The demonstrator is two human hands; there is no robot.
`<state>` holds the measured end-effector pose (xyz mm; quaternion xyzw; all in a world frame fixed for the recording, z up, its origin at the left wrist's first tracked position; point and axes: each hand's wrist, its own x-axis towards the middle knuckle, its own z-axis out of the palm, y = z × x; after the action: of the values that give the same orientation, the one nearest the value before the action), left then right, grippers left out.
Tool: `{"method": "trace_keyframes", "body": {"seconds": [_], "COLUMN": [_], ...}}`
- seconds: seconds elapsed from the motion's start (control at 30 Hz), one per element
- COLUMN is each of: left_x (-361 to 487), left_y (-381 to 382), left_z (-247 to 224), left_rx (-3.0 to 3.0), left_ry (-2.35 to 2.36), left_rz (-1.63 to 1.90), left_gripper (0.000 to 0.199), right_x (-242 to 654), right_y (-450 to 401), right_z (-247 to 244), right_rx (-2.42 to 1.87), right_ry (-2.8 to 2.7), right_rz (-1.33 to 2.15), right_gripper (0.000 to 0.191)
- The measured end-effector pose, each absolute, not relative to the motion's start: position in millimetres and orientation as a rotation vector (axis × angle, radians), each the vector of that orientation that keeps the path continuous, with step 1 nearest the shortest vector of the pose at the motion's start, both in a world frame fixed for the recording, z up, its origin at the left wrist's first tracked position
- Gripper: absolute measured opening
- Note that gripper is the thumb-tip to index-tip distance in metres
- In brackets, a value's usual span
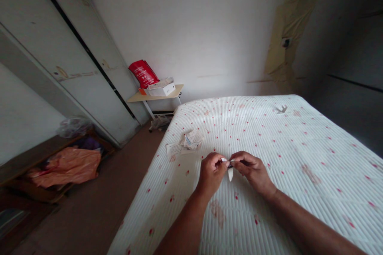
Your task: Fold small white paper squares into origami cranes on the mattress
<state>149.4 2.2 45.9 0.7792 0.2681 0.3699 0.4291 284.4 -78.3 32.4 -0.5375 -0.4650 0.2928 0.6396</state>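
My left hand [213,171] and my right hand [251,169] meet above the bed, fingertips pinched together on a small folded piece of paper [230,174]. A white pointed end of it hangs below the fingers, and a dark patch shows between the thumbs. The rest of the paper is hidden by my fingers. Left of my hands, a loose pile of printed paper pieces [193,139] lies on the bedspread. Farther off, toward the far right of the bed, sits a small folded white paper shape [281,108].
The bed [263,135] has a ribbed, white, red-dotted cover. Beyond its far left corner, a small table [136,97] bears a red bag [144,73] and a white box [163,89]. Wardrobe doors [77,48] and a low shelf with orange cloth [70,165] stand left.
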Motion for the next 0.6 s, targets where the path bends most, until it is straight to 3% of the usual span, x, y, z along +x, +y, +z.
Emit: {"method": "trace_keyframes", "body": {"seconds": [0.6], "left_x": [147.4], "left_y": [9.9], "left_z": [45.9], "left_rx": [2.021], "left_ry": [0.407], "left_rz": [1.068], "left_gripper": [0.011], "right_x": [285.7], "right_y": [-79.4], "right_z": [38.1], "right_rx": [-1.289], "right_ry": [-1.297], "right_rz": [0.508], "right_gripper": [0.014]}}
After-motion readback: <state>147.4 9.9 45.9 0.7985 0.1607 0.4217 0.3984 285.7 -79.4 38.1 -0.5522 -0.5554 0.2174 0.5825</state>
